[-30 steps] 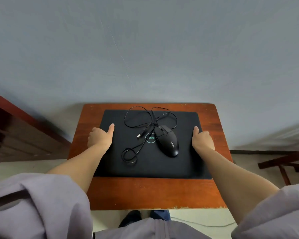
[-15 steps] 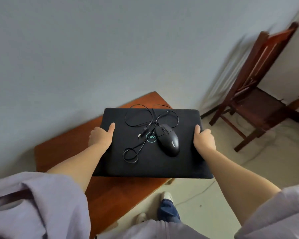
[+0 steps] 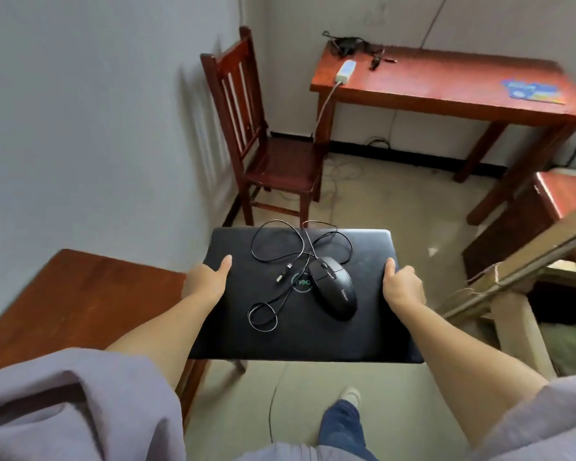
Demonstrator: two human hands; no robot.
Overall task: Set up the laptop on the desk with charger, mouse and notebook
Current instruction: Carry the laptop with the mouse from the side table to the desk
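Note:
I carry a closed black laptop [image 3: 373,327] flat in the air above the floor. My left hand [image 3: 205,282] grips its left edge and my right hand [image 3: 402,288] grips its right edge. A black wired mouse [image 3: 336,292] lies on the lid with its loose cable [image 3: 280,247] coiled beside it. At the far right stands a red wooden desk [image 3: 446,84]. On it lie a white power strip [image 3: 346,71], a dark tangle of cable that may be the charger [image 3: 350,44], and a blue patterned notebook [image 3: 531,90].
A small wooden table [image 3: 74,301] is at my lower left. A wooden chair [image 3: 266,141] stands against the wall ahead. A wooden frame [image 3: 519,267] and another red piece of furniture [image 3: 566,201] stand at the right. Cables trail across the floor.
I have lifted the laptop off the small table and turned to the right. The table has slid to the lower left, and the chair and the far desk have come into view.

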